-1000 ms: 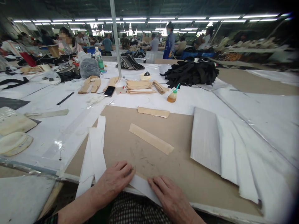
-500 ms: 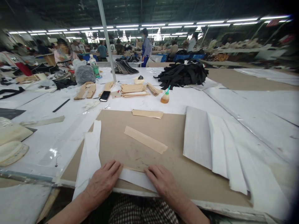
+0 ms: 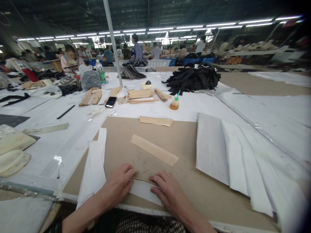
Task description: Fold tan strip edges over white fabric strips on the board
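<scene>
Near the front edge of the brown board [image 3: 116,149], a white strip [image 3: 144,192] lies crosswise between my hands. My left hand [image 3: 120,183] grips its left end, fingers bent and close together along the far edge. On the right end, my right hand [image 3: 167,191] has its fingertips at the far edge and its thumb lower down on the strip. My palms and fingers hide both ends. Beyond my hands a tan strip [image 3: 154,149] lies slanted on the board, and a second tan strip [image 3: 155,121] lies by the far edge.
White pieces [image 3: 93,165] lie at the left and a fanned stack of white sheets [image 3: 212,149] at the right. Farther back are a glue bottle [image 3: 174,103], a phone [image 3: 110,102], tan stacks [image 3: 141,94], a pole [image 3: 113,45] and a black strip pile [image 3: 194,77]. Other people work beyond.
My left hand has shifted right along the strip. My right thumb has spread away from the fingers, down over the strip. The whole view has moved slightly; a standing person in the background has moved left.
</scene>
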Available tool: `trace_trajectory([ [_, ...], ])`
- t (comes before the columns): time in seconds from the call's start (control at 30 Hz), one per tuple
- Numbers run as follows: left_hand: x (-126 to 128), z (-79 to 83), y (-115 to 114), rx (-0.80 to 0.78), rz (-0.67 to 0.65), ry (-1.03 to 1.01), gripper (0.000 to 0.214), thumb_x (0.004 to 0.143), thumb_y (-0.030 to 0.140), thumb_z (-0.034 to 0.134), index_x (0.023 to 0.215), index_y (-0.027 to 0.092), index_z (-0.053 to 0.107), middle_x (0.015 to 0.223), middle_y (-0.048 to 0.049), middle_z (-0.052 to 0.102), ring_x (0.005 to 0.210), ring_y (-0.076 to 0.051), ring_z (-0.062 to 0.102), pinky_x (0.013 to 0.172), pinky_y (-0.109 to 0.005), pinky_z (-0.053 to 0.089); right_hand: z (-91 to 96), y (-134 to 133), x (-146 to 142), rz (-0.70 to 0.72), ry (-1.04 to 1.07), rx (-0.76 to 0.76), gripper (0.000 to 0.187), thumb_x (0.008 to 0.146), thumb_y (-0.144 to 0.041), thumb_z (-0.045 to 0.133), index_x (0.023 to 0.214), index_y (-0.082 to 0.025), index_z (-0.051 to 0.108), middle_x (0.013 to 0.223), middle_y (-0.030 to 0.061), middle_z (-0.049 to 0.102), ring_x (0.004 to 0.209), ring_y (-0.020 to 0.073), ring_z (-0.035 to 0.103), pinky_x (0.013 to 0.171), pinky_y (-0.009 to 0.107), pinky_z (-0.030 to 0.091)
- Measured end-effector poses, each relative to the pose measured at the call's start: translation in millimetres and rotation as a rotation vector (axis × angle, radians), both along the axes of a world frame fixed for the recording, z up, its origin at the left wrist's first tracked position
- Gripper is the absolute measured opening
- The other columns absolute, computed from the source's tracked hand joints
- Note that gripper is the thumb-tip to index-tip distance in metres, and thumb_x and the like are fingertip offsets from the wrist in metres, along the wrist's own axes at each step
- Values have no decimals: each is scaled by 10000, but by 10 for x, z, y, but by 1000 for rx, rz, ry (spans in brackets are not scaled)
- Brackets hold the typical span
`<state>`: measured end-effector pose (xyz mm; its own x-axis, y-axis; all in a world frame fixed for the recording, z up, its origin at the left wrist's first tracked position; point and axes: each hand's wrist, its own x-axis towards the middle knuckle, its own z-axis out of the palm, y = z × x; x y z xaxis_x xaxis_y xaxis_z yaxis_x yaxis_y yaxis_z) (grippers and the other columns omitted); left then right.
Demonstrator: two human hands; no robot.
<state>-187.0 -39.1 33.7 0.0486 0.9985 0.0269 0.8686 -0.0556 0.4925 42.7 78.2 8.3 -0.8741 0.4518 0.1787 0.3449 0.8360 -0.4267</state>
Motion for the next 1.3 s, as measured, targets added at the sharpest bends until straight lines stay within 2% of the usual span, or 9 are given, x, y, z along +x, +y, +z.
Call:
trace_trajectory([
  [0.1, 53, -17, 84, -32, -39, -25, 201, 946, 106, 551, 1077, 232, 635, 1063, -38, 585, 1045, -220, 533, 898, -352, 472, 25, 26, -11, -2, 2, -120, 197, 920, -120, 671, 1083, -231, 656, 1013, 34, 659, 947, 228, 604, 826, 367, 496],
  [0.23, 62, -66, 64, -7, -126, 41, 197, 1010, 133, 466, 1017, 223, 642, 1045, -44, 591, 1007, -215, 524, 849, -330, 470, -48, 52, 23, 33, 30, -114, 133, 943, -117, 642, 996, -233, 680, 956, 19, 651, 914, 208, 593, 796, 330, 483],
  [0.37, 47, -100, -28, 3, -236, 174, 237, 1007, 127, 478, 1205, 198, 587, 1136, -68, 593, 1047, -239, 504, 883, -359, 481, -90, 25, 60, 83, 24, -39, 205, 906, -43, 647, 1021, -208, 688, 949, 31, 638, 893, 210, 581, 756, 314, 496],
  [0.5, 59, -119, -116, 2, -290, 309, 349, 1008, 192, 505, 1354, 139, 492, 1170, -96, 602, 1039, -264, 502, 929, -427, 483, -53, -47, 98, 168, -7, 109, 344, 865, -67, 725, 1190, -134, 636, 1051, 69, 644, 934, 237, 566, 811, 360, 534],
  [0.63, 138, -122, -161, 9, -250, 356, 407, 985, 176, 540, 1383, 134, 471, 1187, -101, 604, 1048, -281, 508, 932, -450, 485, -78, -138, 135, 181, 17, 239, 479, 850, -106, 750, 1295, -62, 580, 1126, 107, 642, 971, 267, 549, 879, 396, 539],
  [0.87, 350, -215, -147, 108, -235, 369, 405, 977, 177, 522, 1369, 80, 491, 1220, -145, 595, 1103, -300, 517, 1005, -452, 476, -148, -221, 124, 108, 77, 347, 265, 1000, -163, 513, 1228, -87, 627, 1092, 99, 654, 933, 255, 549, 853, 391, 508],
  [1.03, -82, -234, -307, 117, -163, 395, 400, 960, 74, 469, 1357, 118, 502, 1185, -113, 606, 1118, -254, 527, 1012, -378, 488, -144, -194, 129, 97, 143, 409, 328, 1023, -135, 371, 1213, -84, 634, 1043, 107, 652, 914, 260, 542, 832, 403, 484],
  [1.17, -432, -150, -483, 140, -115, 465, 421, 924, 28, 468, 1330, 121, 526, 1146, -111, 616, 1105, -262, 534, 980, -394, 504, -173, -188, 152, 100, 159, 406, 360, 1011, -117, 346, 1236, -79, 625, 1054, 121, 647, 922, 272, 537, 834, 421, 474],
  [1.3, -238, -71, -394, 174, -30, 429, 294, 903, 13, 483, 1121, 154, 622, 1140, -109, 621, 1111, -296, 524, 1001, -499, 460, -174, -202, 146, 91, 173, 384, 346, 998, -106, 384, 1254, -74, 614, 1080, 120, 649, 945, 278, 542, 851, 427, 478],
])
